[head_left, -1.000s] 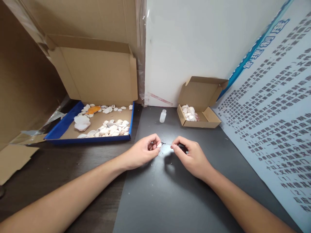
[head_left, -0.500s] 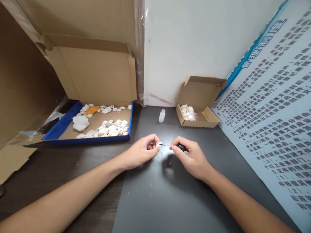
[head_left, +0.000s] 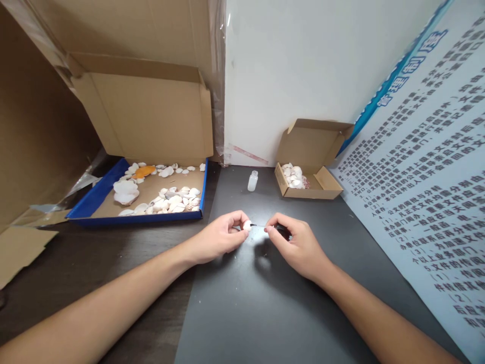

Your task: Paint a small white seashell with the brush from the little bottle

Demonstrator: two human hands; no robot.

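Between thumb and fingers, my left hand (head_left: pixel 223 236) pinches a small white seashell (head_left: pixel 247 225) over the dark mat. My right hand (head_left: pixel 293 242) is closed on the black cap of a thin brush (head_left: pixel 258 226), whose dark tip points left and meets the shell's edge. Most of the cap is hidden in the right palm. Beyond both hands stands a small uncapped bottle (head_left: pixel 252 182) of cloudy whitish stuff, upright on the mat.
On the left, a blue-sided cardboard box (head_left: pixel 136 220) lies open with many shells and an orange one (head_left: pixel 144 172). A smaller cardboard box (head_left: pixel 312 193) at the back right holds white shells. A white panel (head_left: pixel 288 76) and a printed poster (head_left: pixel 428 167) border the mat (head_left: pixel 288 323).
The shell has turned slightly in my left fingers and shows more of its face. The brush tip has shifted a little to the right along with my grip. Boxes and bottle are unchanged.
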